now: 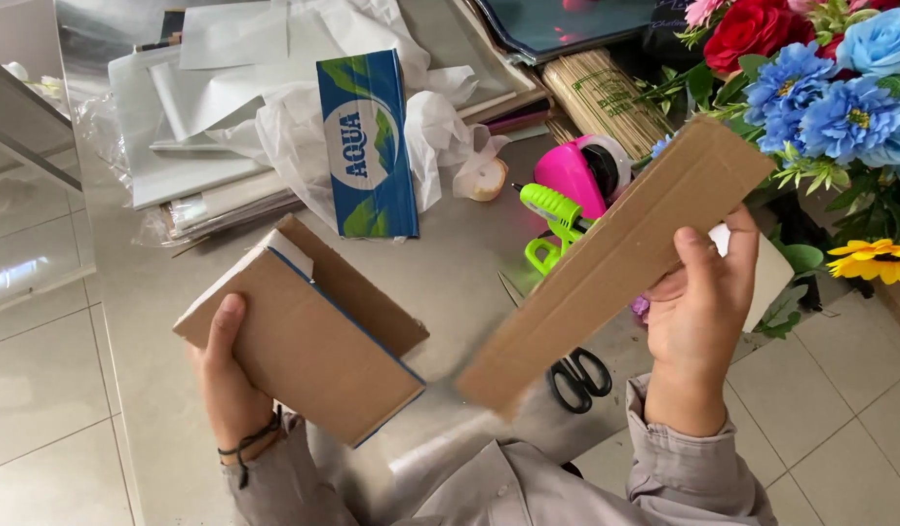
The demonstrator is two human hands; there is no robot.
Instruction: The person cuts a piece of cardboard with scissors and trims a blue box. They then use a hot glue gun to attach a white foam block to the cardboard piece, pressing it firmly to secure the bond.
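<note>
**Both hands raised, fingers closed in a grip**

The left hand (pixel 230 375) is held low with the palm turned up, its thumb pressed flat on top and the fingers hidden beneath. A dark cord circles the left wrist above a grey sleeve. The right hand (pixel 701 307) stands higher, wrist upright, thumb pointing up and fingers curled round from behind. Both forearms angle in towards the body.

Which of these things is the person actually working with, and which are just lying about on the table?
In hand:
- folded cardboard box piece, held by the left hand
- long cardboard strip, held by the right hand

Lying about:
- scissors
- pink tape dispenser
- green tool
- artificial flowers
- blue packet
</note>
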